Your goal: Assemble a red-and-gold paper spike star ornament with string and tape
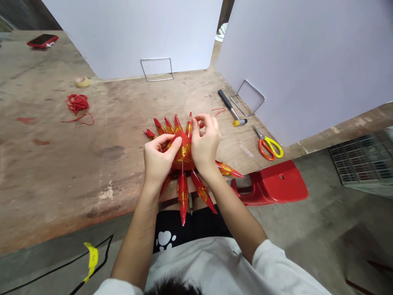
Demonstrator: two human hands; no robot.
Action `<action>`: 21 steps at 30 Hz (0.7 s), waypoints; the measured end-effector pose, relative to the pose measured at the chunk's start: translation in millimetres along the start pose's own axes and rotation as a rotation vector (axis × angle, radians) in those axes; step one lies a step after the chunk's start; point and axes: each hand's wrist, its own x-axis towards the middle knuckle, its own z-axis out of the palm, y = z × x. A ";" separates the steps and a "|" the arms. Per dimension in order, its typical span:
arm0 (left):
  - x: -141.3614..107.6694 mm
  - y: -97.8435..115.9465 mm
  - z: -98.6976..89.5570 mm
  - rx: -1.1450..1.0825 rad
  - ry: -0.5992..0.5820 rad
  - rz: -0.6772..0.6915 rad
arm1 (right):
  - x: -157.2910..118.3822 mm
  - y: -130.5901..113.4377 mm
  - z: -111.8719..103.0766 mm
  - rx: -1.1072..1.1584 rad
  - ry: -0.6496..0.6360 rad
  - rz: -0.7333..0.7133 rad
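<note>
A red and gold folded paper ornament (184,153) with several pointed spikes lies at the table's front edge, some spikes jutting out over my lap. My left hand (161,155) pinches the ornament's upper left part between thumb and fingers. On the other side, my right hand (206,141) has its thumb and index finger closed at a spike on the upper right. Both hands cover parts of the ornament, so the exact spots they grip are partly hidden.
To the right lie a hammer (229,104) and scissors (267,144). Red string (77,103), a tape roll (82,82) and a phone (42,40) are at left. White panels (138,32) on wire stands rise behind. A red stool (279,184) stands below the table's right edge.
</note>
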 end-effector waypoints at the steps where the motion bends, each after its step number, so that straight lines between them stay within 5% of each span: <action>1: -0.1 0.2 0.5 -0.006 0.006 -0.004 | -0.1 -0.3 0.0 0.000 -0.001 0.003; 21: 1.8 11.0 0.4 -0.078 -0.015 -0.137 | 0.3 -7.0 -9.5 0.050 0.033 0.117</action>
